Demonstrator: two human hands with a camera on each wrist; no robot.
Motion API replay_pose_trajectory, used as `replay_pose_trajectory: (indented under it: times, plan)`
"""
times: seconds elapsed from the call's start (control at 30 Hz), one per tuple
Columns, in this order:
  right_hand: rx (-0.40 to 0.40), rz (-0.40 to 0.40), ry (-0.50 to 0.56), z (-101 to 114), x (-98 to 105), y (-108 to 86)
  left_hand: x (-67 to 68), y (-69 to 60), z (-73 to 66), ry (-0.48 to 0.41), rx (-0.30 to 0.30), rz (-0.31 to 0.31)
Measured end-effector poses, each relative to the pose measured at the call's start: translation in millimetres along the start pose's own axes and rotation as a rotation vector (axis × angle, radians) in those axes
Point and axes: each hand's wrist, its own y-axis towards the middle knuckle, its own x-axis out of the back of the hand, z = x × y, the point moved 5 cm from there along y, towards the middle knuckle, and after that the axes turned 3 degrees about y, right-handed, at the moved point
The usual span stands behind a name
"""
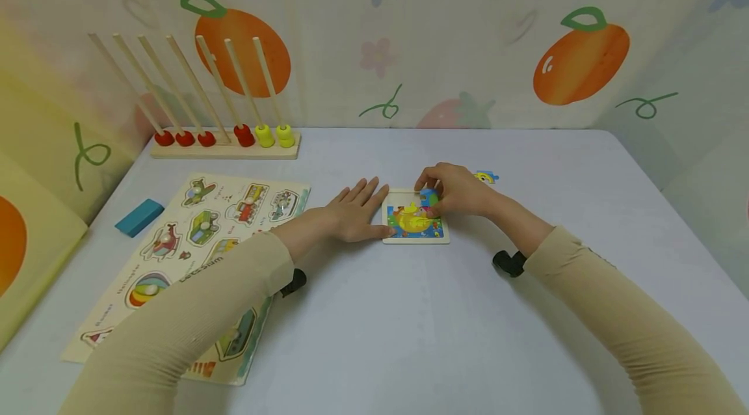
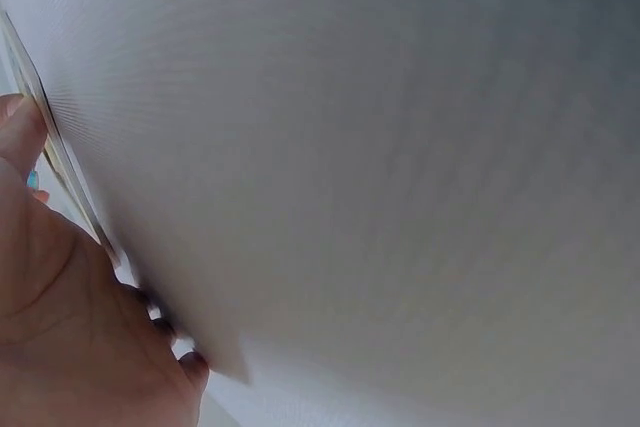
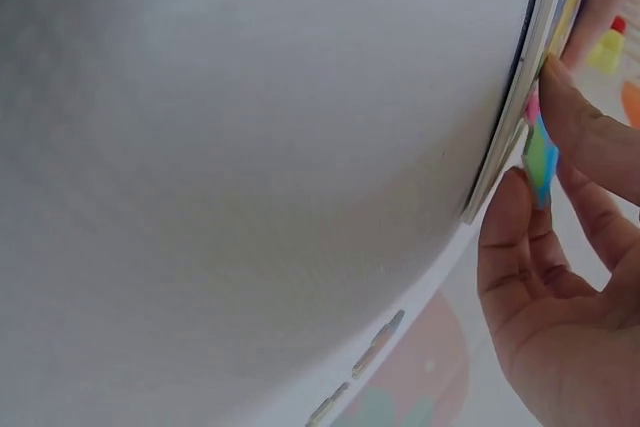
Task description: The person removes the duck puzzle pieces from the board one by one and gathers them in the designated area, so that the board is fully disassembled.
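A small jigsaw puzzle tray (image 1: 417, 240) with a pale frame lies flat on the table; a yellow figure on blue fills most of it. My left hand (image 1: 355, 214) rests flat at its left side, fingers spread, thumb touching the frame. With the fingertips of my right hand (image 1: 459, 190) I pinch a blue and green puzzle piece (image 3: 541, 162) over the tray's upper right part. That piece is tilted in the right wrist view. A loose puzzle piece (image 1: 486, 177), yellow and blue, lies beyond my right wrist, partly hidden by the hand in the head view.
A wooden peg stand (image 1: 225, 151) with red and yellow beads stands at the back left. In front of it lies a vehicle picture board (image 1: 193, 259), partly under my left forearm. Beside that is a blue block (image 1: 139, 217). A patterned cloth (image 1: 328, 44) hangs behind the table.
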Motion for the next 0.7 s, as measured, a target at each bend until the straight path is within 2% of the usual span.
replay_pose_trajectory:
  times: [0.4,0.53,0.7]
  plan:
    - [0.030,0.035,0.043,3.8,-0.9,-2.0,-1.0,0.9,0.7,-0.002,0.002,-0.002]
    - [0.044,0.015,0.028,1.6,0.2,-0.7,-1.1,1.5,1.0,0.000,0.001,-0.004]
    - [0.015,-0.034,0.030,-0.9,5.7,-0.5,-1.1,1.8,0.7,0.008,0.000,-0.010]
